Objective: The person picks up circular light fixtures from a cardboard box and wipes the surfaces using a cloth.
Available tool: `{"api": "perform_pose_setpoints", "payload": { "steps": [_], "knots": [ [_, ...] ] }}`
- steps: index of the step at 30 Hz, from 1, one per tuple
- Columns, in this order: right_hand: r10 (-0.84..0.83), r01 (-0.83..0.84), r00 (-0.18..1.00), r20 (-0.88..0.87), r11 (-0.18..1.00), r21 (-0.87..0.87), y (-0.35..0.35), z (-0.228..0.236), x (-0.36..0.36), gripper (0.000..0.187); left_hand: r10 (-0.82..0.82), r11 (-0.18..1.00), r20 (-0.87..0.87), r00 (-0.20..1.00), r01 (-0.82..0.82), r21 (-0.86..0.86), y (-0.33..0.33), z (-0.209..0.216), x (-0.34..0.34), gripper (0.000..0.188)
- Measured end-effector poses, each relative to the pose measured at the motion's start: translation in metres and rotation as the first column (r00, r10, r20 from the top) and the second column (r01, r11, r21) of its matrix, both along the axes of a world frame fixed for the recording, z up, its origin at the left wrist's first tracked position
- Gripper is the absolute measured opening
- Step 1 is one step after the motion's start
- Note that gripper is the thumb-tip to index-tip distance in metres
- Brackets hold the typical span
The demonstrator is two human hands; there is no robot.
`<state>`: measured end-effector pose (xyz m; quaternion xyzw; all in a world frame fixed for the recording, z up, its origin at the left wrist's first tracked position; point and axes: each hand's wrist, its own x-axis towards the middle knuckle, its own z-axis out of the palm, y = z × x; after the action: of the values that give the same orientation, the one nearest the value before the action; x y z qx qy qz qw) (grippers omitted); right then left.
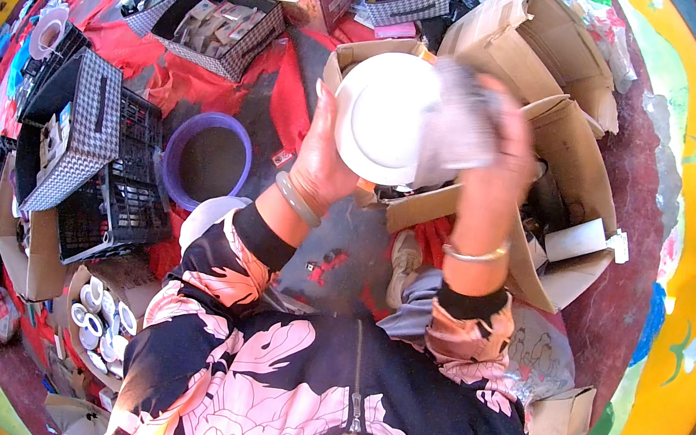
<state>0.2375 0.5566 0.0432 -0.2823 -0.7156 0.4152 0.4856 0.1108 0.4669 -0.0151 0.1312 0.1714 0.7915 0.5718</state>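
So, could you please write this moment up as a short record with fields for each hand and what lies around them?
left hand: left hand holds a white round dish by its edge, raised and tilted
right hand: right hand presses a grey cloth against the dish
below the hands: open cardboard box
to the left: purple basin, black crate, checked fabric boxes
ground cover: red cloth
lower left: box of small white cups

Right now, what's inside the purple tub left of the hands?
The purple tub shows only a dark interior; whether it holds anything cannot be told. A white rounded thing overlaps its near rim.
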Motion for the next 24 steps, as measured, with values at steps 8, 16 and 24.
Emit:
{"api": "perform_pose_setpoints", "payload": {
  "steps": [8,16,24],
  "knots": [
    [0.016,-0.209,0.923,0.384,0.859,0.467,-0.033,-0.051,-0.037,0.056,0.052,0.999,-0.021,0.998,-0.052,0.011,-0.002,-0.007,-0.001,0.072],
    [0.256,-0.476,0.869,0.423,0.666,0.575,-0.025,-0.037,-0.039,0.048,-0.2,0.938,0.197,0.96,0.129,0.322,-0.005,-0.023,-0.015,0.064],
    [-0.187,-0.114,0.915,0.357,0.73,0.674,0.001,-0.038,-0.032,0.045,0.05,0.998,-0.134,0.99,-0.046,0.037,-0.009,0.0,0.015,0.072]
  ]
}}
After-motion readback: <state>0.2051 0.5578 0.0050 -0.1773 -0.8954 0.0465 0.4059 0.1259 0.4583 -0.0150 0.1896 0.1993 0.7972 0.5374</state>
